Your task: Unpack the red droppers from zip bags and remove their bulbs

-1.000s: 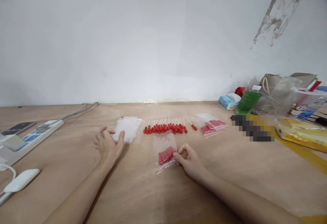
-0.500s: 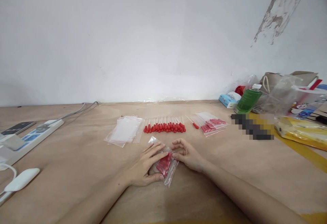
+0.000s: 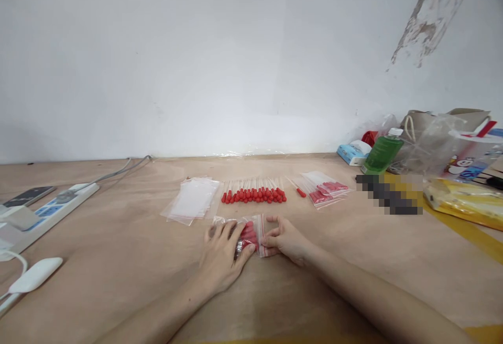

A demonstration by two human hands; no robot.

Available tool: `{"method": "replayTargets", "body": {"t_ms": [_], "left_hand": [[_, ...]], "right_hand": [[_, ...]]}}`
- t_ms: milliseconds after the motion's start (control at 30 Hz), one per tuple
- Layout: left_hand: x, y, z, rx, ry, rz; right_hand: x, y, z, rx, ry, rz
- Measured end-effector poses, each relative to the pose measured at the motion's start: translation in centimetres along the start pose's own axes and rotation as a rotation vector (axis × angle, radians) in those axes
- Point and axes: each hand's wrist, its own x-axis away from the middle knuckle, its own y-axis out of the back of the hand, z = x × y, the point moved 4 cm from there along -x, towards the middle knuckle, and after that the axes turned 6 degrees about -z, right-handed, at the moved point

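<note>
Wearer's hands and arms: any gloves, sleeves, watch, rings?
No. The left hand and right hand are bare, no gloves or rings visible. The left forearm and right forearm are bare to the frame edge: no sleeves, watch or bands.

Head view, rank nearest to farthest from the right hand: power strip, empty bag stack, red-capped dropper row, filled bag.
1. Filled bag: touching, its right end pinched by the right hand.
2. Red-capped dropper row: just behind, slightly left.
3. Empty bag stack: further left, behind.
4. Power strip: far left of the table.
</note>
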Motion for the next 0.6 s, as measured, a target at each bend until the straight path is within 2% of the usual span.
{"method": "replayTargets", "body": {"t_ms": [100,300,467,600], "left_hand": [[-0.8,0.2,0.3,0.051,-0.042,-0.016],[-3.9,-0.4,0.9,0.402,-0.258,0.038],[-5.5,-1.2,0.7,0.374,-0.497,0.098],[-5.8,-1.2,0.3,0.303,-0.584,0.093]], "right_hand": [[-1.0,0.1,0.4,0.041,-0.001,0.010],[-2.2,0.2,1.2,0.103,0.038,0.031],[-2.3,0.0,1.0,0.101,0.056,0.067],[-2.1,-0.1,1.2,0.113,0.076,0.095]]}}
